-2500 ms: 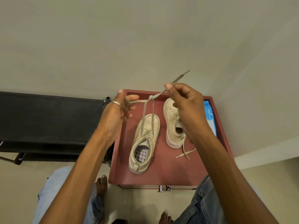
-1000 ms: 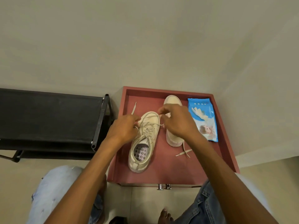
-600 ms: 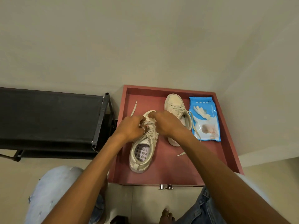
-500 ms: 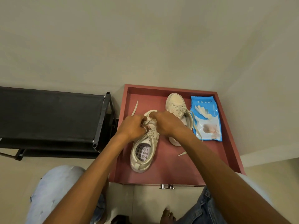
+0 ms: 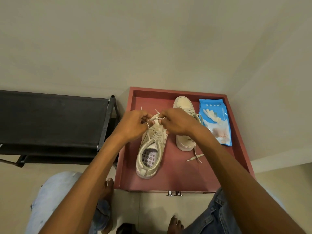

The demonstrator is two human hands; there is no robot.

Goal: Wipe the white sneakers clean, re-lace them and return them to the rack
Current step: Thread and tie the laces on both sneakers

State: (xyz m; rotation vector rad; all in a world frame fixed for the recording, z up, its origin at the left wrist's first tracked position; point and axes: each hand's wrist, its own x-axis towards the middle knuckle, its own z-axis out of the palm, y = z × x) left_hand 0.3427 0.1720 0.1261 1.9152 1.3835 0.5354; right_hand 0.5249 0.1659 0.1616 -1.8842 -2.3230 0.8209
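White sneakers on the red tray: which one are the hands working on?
The left sneaker, nearer the black rack, purple insole showing: the left hand and right hand pinch its lace. The right sneaker, beside the wipes pack, is in neither grip.

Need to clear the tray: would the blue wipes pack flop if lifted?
The wipes pack looks crinkled and soft, so it would probably sag. Its plastic film may be slippery. Lying flat, it should not roll.
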